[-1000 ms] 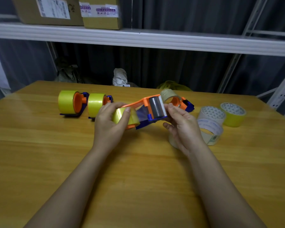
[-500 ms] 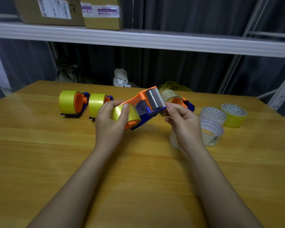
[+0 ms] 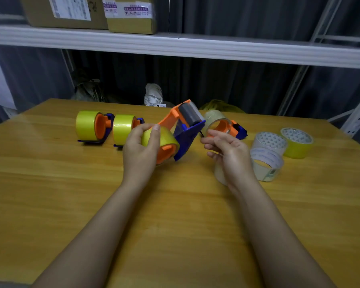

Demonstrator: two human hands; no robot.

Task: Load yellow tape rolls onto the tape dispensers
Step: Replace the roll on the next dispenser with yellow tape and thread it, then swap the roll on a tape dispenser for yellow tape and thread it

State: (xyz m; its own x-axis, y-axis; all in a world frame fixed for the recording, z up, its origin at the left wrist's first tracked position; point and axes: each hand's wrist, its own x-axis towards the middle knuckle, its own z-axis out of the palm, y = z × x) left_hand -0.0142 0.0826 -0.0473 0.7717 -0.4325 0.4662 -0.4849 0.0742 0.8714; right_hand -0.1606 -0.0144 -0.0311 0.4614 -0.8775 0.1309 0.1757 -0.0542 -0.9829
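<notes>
Wooden tabletop [image 3: 175, 215] below white shelf: orange-and-blue plastic tape dispenser [image 3: 183, 129] with yellow tape roll [image 3: 154, 138] gripped by left hand [image 3: 139, 150], long axis tilted up-right; right hand [image 3: 227, 150], fingers loosely curled, just right of blue plate.

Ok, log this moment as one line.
step: loading dispenser | left hand: grips yellow roll on it | right hand: fingers beside blue frame, contact unclear | loaded dispensers on table: two

Lighting: dim indoor, overhead, soft. Bench [image 3: 50, 183] shows broad pale sheen w/ faint shadows under the forearms. Backdrop behind bench very dark, low detail. Focus: mild softness throughout; hands slightly motion-blurred. Wide-angle distortion: shelf [image 3: 195, 47] above bench bows, uprights at frame edges lean.
</notes>
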